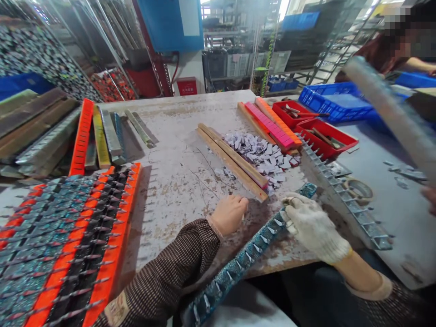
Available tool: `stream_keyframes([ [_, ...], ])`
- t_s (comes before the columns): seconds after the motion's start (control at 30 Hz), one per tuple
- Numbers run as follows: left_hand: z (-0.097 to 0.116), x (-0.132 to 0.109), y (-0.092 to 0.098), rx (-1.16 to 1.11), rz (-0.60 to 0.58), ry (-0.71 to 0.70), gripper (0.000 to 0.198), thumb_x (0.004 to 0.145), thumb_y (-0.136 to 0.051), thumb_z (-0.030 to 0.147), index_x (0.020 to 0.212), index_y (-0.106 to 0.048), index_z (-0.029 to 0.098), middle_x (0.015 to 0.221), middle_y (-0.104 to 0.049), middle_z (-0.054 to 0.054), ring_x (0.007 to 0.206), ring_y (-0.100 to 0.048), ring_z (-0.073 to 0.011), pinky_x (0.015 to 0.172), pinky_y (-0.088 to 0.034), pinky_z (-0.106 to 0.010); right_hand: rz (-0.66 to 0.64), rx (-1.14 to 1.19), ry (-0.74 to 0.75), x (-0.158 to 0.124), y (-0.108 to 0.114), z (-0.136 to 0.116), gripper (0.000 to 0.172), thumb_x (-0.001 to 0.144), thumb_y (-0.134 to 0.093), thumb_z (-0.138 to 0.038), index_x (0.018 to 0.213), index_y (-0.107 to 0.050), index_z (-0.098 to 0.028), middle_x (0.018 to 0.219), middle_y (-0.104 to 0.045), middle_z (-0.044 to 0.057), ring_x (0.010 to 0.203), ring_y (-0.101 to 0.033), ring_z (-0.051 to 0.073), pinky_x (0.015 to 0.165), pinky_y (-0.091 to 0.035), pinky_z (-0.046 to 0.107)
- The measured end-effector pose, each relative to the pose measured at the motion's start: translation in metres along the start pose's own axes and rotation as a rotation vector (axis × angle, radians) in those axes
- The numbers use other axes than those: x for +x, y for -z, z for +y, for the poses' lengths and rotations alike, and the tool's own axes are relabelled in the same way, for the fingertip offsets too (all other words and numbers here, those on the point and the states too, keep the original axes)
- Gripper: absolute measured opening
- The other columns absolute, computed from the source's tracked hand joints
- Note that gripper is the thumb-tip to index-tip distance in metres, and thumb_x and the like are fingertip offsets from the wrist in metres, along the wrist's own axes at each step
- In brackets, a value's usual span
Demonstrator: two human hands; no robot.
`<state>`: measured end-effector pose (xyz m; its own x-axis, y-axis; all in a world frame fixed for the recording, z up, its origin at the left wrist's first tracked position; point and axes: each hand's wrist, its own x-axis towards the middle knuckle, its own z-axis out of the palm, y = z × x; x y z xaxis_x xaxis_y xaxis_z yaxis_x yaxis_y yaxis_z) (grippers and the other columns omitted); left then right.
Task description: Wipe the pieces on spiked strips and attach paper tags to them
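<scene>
My right hand (313, 225), in a white knit glove, is closed on the upper part of a speckled teal bar (235, 265). The bar slants down toward my lap, and a row of small pale pointed pieces stands up from its face. My bare left hand (229, 215) rests over the table with its fingers curled in. What those fingers hold, if anything, is hidden. Just beyond it lie two wooden strips (235, 161) side by side, next to a pile of small white pieces (264, 154).
At left, spiked bars (75, 240) in orange, black and teal lie in rows, with stacked bars (37, 127) behind. To the right are red trays (327, 136), a clear spiked bar (350, 200), a tape roll (357, 188) and a blue crate (337, 102). Another person holds a blurred bar (391, 109).
</scene>
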<state>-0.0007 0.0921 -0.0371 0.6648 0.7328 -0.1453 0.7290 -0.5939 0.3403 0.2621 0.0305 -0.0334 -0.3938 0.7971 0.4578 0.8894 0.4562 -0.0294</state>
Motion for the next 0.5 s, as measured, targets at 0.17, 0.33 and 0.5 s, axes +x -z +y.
stream_keyframes([
  [0.17,0.002,-0.011,0.002,-0.188,0.097,0.01,0.03,0.085,-0.047,0.002,0.108,-0.055,0.019,0.111,-0.065,-0.007,0.098,-0.062,-0.0204,0.09,-0.052,-0.033,-0.093,0.003,0.065,-0.004,-0.019,0.001,0.015,0.09,-0.052,-0.014,0.094,-0.066,-0.016,0.112,-0.069,0.015,0.127,-0.059,0.034,0.101,-0.053,0.05],
  [0.33,0.016,-0.033,0.01,-0.438,0.244,-0.044,0.022,0.079,-0.048,-0.001,0.087,-0.055,0.019,0.094,-0.064,-0.004,0.088,-0.061,-0.0169,0.08,-0.052,-0.028,-0.056,0.029,-0.001,-0.014,-0.017,0.011,0.013,0.096,-0.053,-0.024,0.09,-0.064,-0.018,0.122,-0.066,0.015,0.132,-0.055,0.035,0.105,-0.05,0.053],
  [0.5,0.04,-0.056,0.019,-0.562,0.491,-0.272,0.019,0.084,-0.052,0.001,0.086,-0.058,0.019,0.103,-0.064,-0.007,0.093,-0.06,-0.0173,0.083,-0.051,-0.028,0.178,0.27,-0.229,-0.009,0.002,-0.03,0.019,0.099,-0.053,-0.034,0.099,-0.065,-0.021,0.129,-0.063,0.016,0.123,-0.06,0.033,0.102,-0.053,0.051],
])
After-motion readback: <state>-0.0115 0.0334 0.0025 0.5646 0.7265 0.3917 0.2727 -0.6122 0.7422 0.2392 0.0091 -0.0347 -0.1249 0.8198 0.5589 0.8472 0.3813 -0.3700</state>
